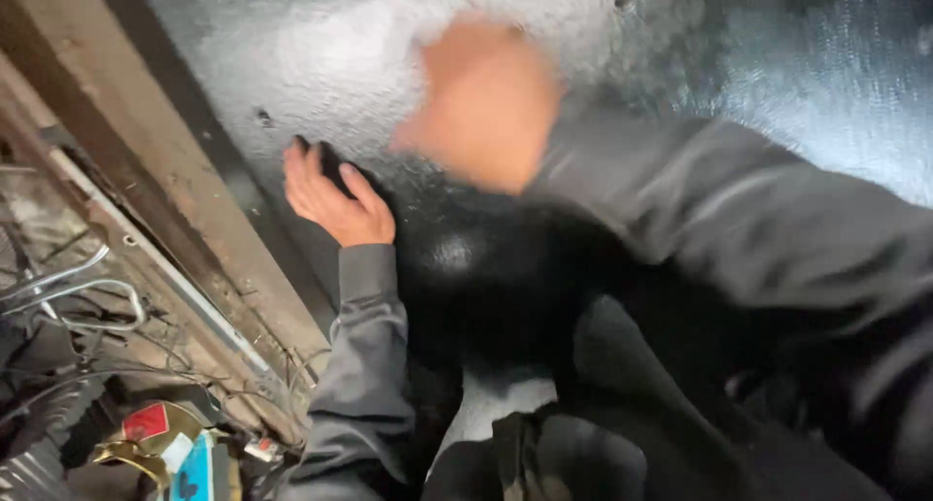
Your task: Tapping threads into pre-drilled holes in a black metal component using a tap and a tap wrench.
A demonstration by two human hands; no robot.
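The left hand (335, 195) lies flat, fingers spread, on the grey textured metal sheet (330, 54), nearer its rusty brown edge beam (146, 161) than the blurred right hand (486, 103), whose grip I cannot tell.

Textured metal sheet (321, 64), silver-grey and glossy.
It fills the upper view, lying flat beside a rusty beam (165, 190), with small holes and a dark lower patch.
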